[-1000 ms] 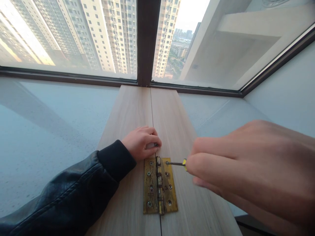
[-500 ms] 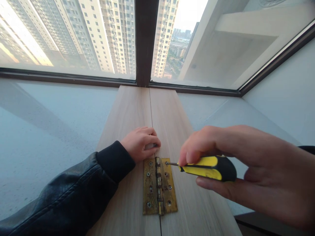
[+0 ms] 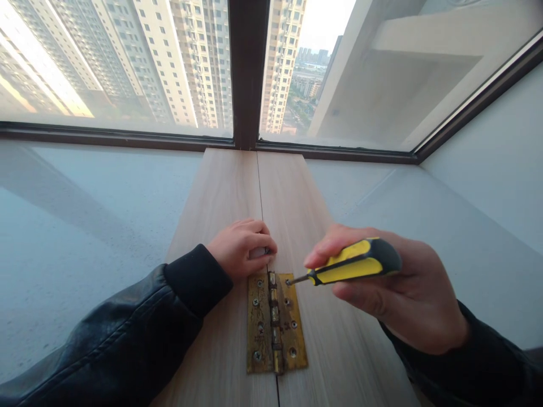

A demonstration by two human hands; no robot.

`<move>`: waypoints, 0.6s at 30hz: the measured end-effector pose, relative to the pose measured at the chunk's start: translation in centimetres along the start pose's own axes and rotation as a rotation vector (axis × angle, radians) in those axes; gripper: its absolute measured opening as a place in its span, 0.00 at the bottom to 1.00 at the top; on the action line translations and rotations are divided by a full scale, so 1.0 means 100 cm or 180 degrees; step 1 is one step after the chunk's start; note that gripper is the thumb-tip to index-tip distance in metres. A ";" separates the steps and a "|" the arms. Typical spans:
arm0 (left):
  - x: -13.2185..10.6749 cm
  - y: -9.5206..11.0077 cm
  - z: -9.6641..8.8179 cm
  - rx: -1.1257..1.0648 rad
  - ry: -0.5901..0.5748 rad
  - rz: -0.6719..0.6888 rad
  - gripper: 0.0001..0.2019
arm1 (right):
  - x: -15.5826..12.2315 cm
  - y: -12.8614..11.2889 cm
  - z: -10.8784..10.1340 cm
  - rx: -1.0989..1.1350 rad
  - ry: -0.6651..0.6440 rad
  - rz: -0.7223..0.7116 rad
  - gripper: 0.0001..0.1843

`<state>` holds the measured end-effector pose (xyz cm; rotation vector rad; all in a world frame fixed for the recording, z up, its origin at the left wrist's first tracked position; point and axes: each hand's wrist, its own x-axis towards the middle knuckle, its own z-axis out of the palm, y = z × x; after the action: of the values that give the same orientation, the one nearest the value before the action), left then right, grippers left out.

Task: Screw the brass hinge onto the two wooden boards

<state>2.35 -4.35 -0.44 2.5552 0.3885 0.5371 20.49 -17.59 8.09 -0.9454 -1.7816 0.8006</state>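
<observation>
A worn brass hinge (image 3: 276, 323) lies across the seam of two pale wooden boards (image 3: 231, 186), fixed with several screws. My right hand (image 3: 394, 285) is closed round a yellow and black screwdriver (image 3: 350, 263), whose tip sits on the top screw of the hinge's right leaf. My left hand (image 3: 241, 246) rests just above the hinge on the left board, fingers curled and pressed together at the seam, with a small pale thing under the fingertips that I cannot make out.
The boards run forward to a dark window frame (image 3: 244, 73) with tall buildings beyond the glass. A pale grey sill (image 3: 85, 215) spreads to the left and right of the boards. A white wall (image 3: 500, 152) rises at the right.
My right hand has drawn back and down from close to the camera, turning so the screwdriver handle shows. The tip stays on the same screw. My left hand has not moved.
</observation>
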 end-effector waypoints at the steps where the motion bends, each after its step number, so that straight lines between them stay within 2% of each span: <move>1: 0.000 0.000 0.000 -0.0018 0.0008 -0.0004 0.07 | -0.001 0.002 0.001 -0.0017 0.0161 -0.0036 0.09; 4: 0.000 0.001 -0.001 -0.0061 0.0000 -0.0034 0.08 | -0.003 0.005 0.005 -0.0230 0.0684 -0.0168 0.13; 5: -0.001 0.002 -0.002 -0.0071 -0.0005 -0.0039 0.08 | -0.003 0.005 0.006 -0.0269 0.0677 -0.0187 0.13; 8: -0.001 0.002 -0.001 -0.0076 -0.0014 -0.0018 0.08 | -0.002 0.005 0.008 -0.0127 0.0236 -0.0241 0.12; 9: -0.001 0.002 -0.001 -0.0070 -0.0018 -0.0014 0.07 | -0.001 0.005 0.009 -0.0068 0.0234 -0.0302 0.11; 11: 0.000 0.000 0.000 -0.0032 -0.0038 -0.0028 0.07 | 0.001 0.006 0.011 -0.0065 0.0475 -0.0445 0.08; 13: -0.001 0.000 0.000 0.0006 -0.0013 -0.0036 0.07 | 0.003 0.007 0.012 -0.0175 0.0684 -0.0501 0.10; 15: -0.001 0.007 -0.005 -0.0093 0.0245 0.0029 0.08 | 0.004 0.008 0.014 -0.0098 0.0583 -0.0464 0.11; 18: 0.001 0.035 -0.021 -0.0681 0.1136 0.0195 0.11 | 0.006 0.011 0.017 0.0076 0.0506 -0.0402 0.12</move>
<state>2.10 -6.42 3.07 2.2702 0.3536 1.0072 19.06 -16.73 6.83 -0.8478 -1.6722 0.6474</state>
